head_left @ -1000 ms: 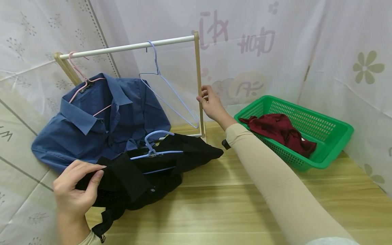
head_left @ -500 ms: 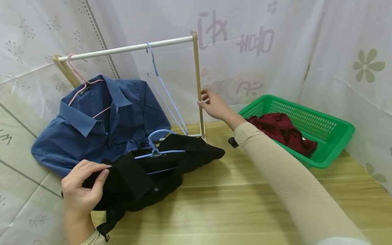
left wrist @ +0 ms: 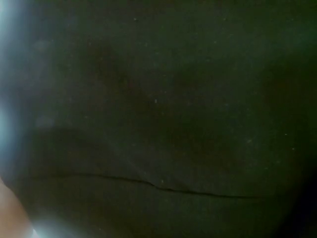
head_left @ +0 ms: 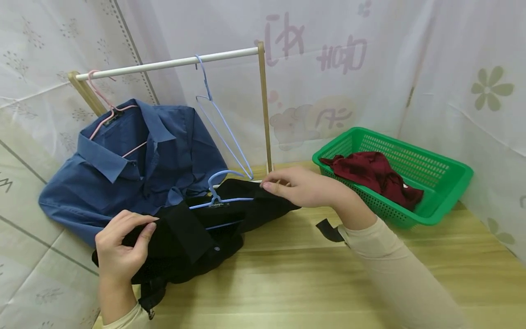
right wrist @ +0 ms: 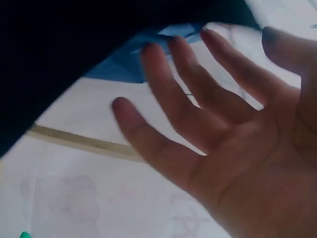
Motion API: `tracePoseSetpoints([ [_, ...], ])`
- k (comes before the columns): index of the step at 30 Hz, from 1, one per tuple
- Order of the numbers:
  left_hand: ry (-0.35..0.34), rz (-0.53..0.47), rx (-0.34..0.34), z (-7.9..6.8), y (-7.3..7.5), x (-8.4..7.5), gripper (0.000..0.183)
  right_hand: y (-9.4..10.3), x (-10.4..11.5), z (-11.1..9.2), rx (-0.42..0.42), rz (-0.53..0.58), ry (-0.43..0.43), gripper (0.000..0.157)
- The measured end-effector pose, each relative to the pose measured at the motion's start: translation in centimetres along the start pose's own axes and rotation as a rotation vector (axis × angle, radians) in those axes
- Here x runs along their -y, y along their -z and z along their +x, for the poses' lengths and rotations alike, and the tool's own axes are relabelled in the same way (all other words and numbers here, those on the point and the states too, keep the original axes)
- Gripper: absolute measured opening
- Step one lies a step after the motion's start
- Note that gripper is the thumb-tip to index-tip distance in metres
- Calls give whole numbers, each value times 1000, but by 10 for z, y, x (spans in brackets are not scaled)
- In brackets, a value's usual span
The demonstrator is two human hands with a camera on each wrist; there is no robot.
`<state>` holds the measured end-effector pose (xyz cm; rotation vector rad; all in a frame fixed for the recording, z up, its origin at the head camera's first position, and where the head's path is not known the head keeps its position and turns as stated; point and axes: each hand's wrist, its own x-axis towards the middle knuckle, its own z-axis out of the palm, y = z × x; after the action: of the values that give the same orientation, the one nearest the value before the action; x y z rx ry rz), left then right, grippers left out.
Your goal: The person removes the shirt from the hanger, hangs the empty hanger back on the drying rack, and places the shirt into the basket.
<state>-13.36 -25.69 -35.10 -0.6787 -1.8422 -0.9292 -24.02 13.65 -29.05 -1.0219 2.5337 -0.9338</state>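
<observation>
In the head view my left hand (head_left: 121, 246) pinches the shoulder of a black shirt (head_left: 185, 246) between thumb and fingers. A light-blue hanger (head_left: 215, 199) is inside the shirt's collar, its hook standing up. Dark cloth (left wrist: 158, 99) fills the left wrist view. At the shirt's far shoulder is my right hand (head_left: 306, 186), its fingertips right at the cloth. The right wrist view has those fingers (right wrist: 183, 111) spread and loosely bent, with thumb and fingers apart beside the dark cloth (right wrist: 59, 44).
Behind the black shirt stands a rack with a white rail (head_left: 164, 65) and wooden posts. A blue shirt (head_left: 168, 141) on a pink hanger (head_left: 100, 93) and a bare blue hanger (head_left: 226, 123) hang there. A green basket (head_left: 456, 180) at the right holds dark red cloth (head_left: 374, 176).
My right hand has left the rack's right post and come down to the black shirt's far shoulder. My left hand and the shirt have shifted slightly right. The bare hanger has swung.
</observation>
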Motion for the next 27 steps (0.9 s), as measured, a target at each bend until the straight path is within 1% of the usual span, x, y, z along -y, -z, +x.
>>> tracePoseSetpoints([
  [4, 3, 12, 12, -2, -2, 0, 9, -11, -1, -18, 0, -9, -31, 38],
  [6, 2, 14, 19, -3, -2, 0, 4, -16, -6, -22, -15, -32, -41, 39],
  [8, -3, 11, 24, -2, -3, 1, 9, -21, -12, -25, -39, -56, -30, 41],
  [11, -9, -2, 26, -2, -6, 1, 27, -29, -18, -26, -87, -81, -13, 40],
  [13, -12, -10, 24, -1, -7, 0, 37, -34, -21, -26, -126, -89, -3, 37],
  [17, -9, -22, 23, -1, -8, -1, 36, -41, -23, -24, -217, -89, -5, 31],
  [21, -8, -41, 11, -1, -9, -2, 32, -42, -21, -25, -277, -60, -27, 12],
  [22, -9, -51, 5, 0, -10, -2, 30, -42, -21, -26, -286, -54, -33, 10],
  [24, -10, -73, -7, 1, -12, -3, 25, -40, -18, -28, -306, -46, -40, 20],
  [27, -7, -110, -29, 4, -16, -3, 12, -34, -13, -33, -345, -47, -45, 29],
])
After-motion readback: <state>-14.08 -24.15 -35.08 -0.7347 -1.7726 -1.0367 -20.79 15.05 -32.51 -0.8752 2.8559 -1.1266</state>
